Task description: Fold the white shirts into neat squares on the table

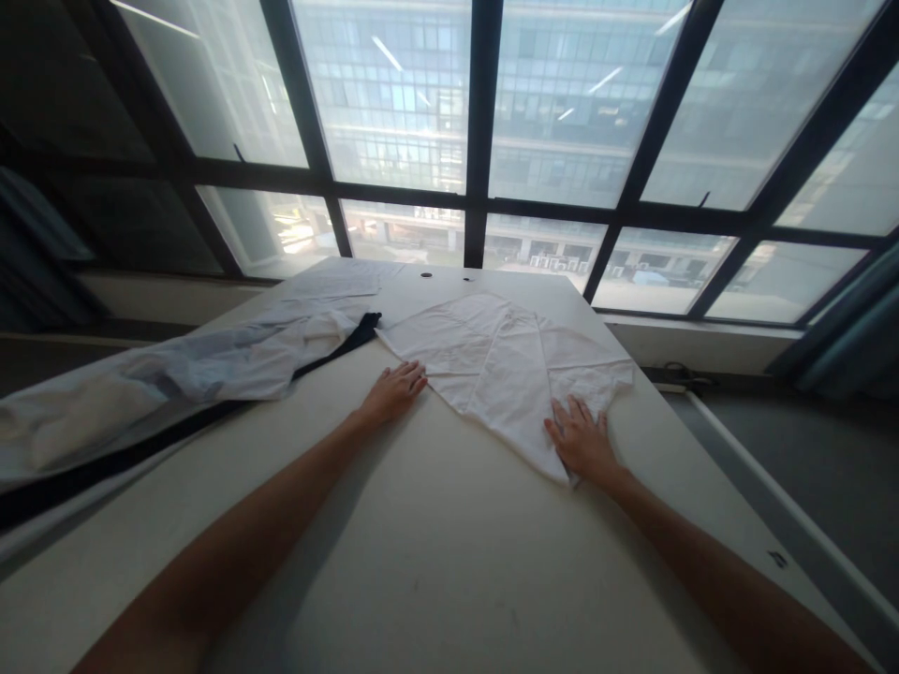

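A thin white garment (502, 360) lies spread on the white table (421, 543), with creases and seam-like lines across it; its exact kind I cannot tell. My left hand (394, 391) rests at the garment's left edge, fingers stretched out and fingertips touching or just beside the cloth. On the near right corner my right hand (582, 440) lies flat, palm down, fingers spread over the fabric. Neither hand grips anything that I can see.
To the left, a crumpled heap of white fabric (231, 356) in clear-looking wrapping lies beside a black strip (337, 354). Tall dark-framed windows (483, 122) stand beyond the table. A white rail (773, 487) runs along the right, and curtains (829, 346) hang at both sides.
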A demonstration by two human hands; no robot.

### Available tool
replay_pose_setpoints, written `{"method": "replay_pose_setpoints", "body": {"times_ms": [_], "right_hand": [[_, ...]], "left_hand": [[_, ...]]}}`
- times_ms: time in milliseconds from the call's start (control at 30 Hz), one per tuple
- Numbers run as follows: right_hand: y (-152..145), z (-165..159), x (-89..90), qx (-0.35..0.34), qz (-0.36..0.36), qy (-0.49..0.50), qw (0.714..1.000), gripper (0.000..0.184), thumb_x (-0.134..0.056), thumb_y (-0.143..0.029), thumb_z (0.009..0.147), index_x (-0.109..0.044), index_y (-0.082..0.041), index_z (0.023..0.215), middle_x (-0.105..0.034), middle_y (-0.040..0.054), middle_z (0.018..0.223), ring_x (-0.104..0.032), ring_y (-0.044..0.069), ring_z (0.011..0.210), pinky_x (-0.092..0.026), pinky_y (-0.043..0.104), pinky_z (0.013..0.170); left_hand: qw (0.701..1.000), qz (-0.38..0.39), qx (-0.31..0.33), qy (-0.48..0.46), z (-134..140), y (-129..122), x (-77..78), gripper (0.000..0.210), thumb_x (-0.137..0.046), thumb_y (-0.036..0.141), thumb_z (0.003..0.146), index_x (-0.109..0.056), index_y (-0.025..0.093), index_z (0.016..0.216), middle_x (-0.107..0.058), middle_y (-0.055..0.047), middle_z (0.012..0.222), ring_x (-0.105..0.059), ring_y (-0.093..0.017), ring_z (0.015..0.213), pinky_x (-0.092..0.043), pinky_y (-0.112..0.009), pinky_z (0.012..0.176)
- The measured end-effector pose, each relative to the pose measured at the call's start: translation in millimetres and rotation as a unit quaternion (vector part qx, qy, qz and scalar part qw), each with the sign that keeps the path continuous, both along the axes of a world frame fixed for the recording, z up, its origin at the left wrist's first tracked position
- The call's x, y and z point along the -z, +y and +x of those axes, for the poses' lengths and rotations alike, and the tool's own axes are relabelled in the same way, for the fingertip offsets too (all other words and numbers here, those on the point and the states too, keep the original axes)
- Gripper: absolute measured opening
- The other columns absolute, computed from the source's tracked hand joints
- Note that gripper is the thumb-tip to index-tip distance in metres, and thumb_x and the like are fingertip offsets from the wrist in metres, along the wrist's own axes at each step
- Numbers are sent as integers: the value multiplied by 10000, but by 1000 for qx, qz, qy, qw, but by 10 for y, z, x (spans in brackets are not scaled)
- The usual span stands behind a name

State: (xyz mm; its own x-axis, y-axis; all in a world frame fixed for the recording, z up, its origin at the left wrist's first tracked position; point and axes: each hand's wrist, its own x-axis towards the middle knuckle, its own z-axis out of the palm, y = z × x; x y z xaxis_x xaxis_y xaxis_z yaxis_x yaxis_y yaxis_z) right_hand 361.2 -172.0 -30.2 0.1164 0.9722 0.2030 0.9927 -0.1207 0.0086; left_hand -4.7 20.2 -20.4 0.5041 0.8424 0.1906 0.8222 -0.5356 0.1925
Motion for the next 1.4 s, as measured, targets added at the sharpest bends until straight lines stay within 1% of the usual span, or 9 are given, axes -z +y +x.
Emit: {"method": "replay_pose_setpoints", "body": {"times_ms": [333, 433, 600, 733, 833, 967, 1067, 1200, 1400], "right_hand": [[-59, 122, 44, -11, -7, 12, 1000, 617, -286, -495, 1055, -376, -168, 1571, -320, 202, 1626, -245, 344, 1521, -214, 684, 1153], [-118, 311, 16, -31, -27, 12, 999, 628, -292, -477, 1059, -315, -151, 1596, -284, 184, 1645, -223, 323, 1531, -192, 641, 1184], [-193, 712, 1, -98, -26, 16, 995, 613, -299, -451, 1063, -318, -145, 1594, -289, 176, 1642, -232, 300, 1531, -219, 605, 1194], [-176, 928, -31, -162, -38, 34, 985, 599, -267, -450, 1072, -331, -157, 1590, -290, 153, 1642, -227, 273, 1535, -194, 574, 1212], [-118, 1050, -71, -199, -48, 44, 978, 582, -253, -441, 1072, -355, -179, 1583, -254, 133, 1656, -211, 263, 1540, -174, 564, 1218], [22, 1178, -125, -226, -65, 65, 970, 605, -259, -470, 1058, -324, -204, 1597, -226, 111, 1664, -200, 258, 1542, -148, 562, 1228], [135, 1227, -158, -240, -75, 83, 964, 642, -286, -536, 1038, -294, -244, 1610, -231, 90, 1663, -202, 271, 1539, -134, 573, 1234], [194, 1270, -143, -251, -58, 103, 961, 669, -354, -586, 1012, -289, -296, 1612, -277, 62, 1652, -236, 290, 1527, -146, 574, 1243], [182, 1437, 16, -216, 7, 145, 965, 694, -378, -558, 1019, -267, -233, 1622, -315, 101, 1637, -301, 300, 1506, -278, 535, 1227]], "left_hand": [[999, 32, 31, 16, -11, -173, -57, 489, -404, 485, 1032, -555, 224, 1418, -480, -160, 1533, -334, -331, 1488, -307, -583, 1170], [997, 64, 45, 17, 24, -384, -60, 550, -423, 524, 1018, -539, 179, 1431, -531, -190, 1481, -386, -335, 1462, -303, -545, 1186], [995, 88, 36, 22, 107, -888, -126, 678, -373, 555, 1016, -416, 96, 1513, -624, -240, 1354, -597, -338, 1272, -428, -479, 1098], [992, 111, 49, 39, 115, -1287, -218, 683, -312, 532, 1034, -376, 79, 1540, -711, -217, 1194, -672, -329, 1141, -444, -489, 1072], [990, 116, 68, 31, 48, -1427, -296, 640, -324, 505, 1041, -422, 97, 1525, -764, -155, 986, -725, -289, 986, -425, -493, 1101], [994, 63, 91, -18, -145, -1269, -344, 554, -340, 479, 1046, -543, 165, 1456, -772, -58, 839, -742, -232, 886, -442, -441, 1110], [994, 39, 84, -53, -335, -1000, -292, 556, -330, 508, 1046, -588, 191, 1422, -771, -94, 1090, -696, -249, 1115, -439, -439, 1119], [992, 22, 124, 10, -571, -737, -170, 617, -341, 569, 1037, -474, 216, 1525, -492, -125, 1535, -418, -296, 1453, -289, -522, 1210], [987, -29, 133, 85, -773, -688, -119, 604, -262, 585, 1056, -351, 302, 1583, -282, -69, 1647, -245, -272, 1532, -224, -516, 1227]]}}
